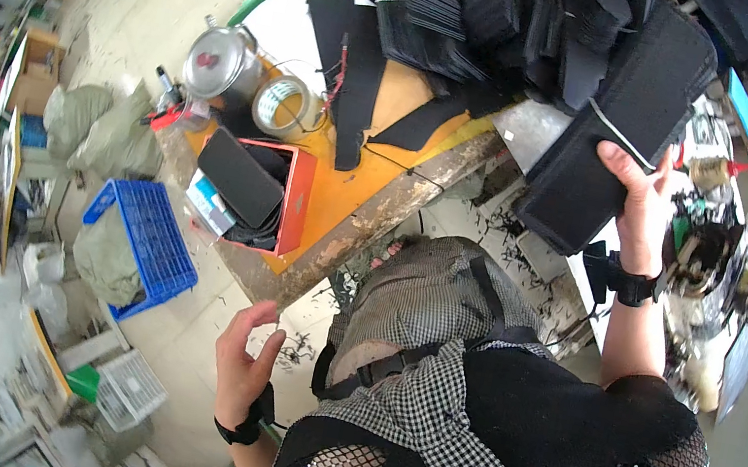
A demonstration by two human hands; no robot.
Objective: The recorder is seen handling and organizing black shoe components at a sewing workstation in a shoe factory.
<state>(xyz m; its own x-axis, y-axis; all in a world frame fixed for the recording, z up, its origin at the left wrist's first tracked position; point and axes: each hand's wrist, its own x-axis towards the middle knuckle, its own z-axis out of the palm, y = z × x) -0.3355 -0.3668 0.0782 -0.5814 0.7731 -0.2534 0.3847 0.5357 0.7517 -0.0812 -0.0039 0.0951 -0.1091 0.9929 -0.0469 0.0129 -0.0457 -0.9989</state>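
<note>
My right hand (636, 195) grips a thick bundle of long black cut pieces (603, 129), tied round with a pale band. The thumb lies on top of the bundle, while the other fingers are mostly hidden behind it. My left hand (247, 356) is in the air beside the table's near corner, fingers curved and apart from the thumb, with nothing in it. More banded stacks of black pieces (494, 5) lie along the far side of the table (313, 213). Loose flat black pieces (353, 80) are spread in front of them.
On the table's left are a red box (298, 200) with black pieces inside, a tape roll (281, 105) and a lidded metal pot (224, 62). A sewing machine (708, 242) stands at the right. A blue crate (154, 245) and green-grey sacks (108, 127) rest on the floor at left.
</note>
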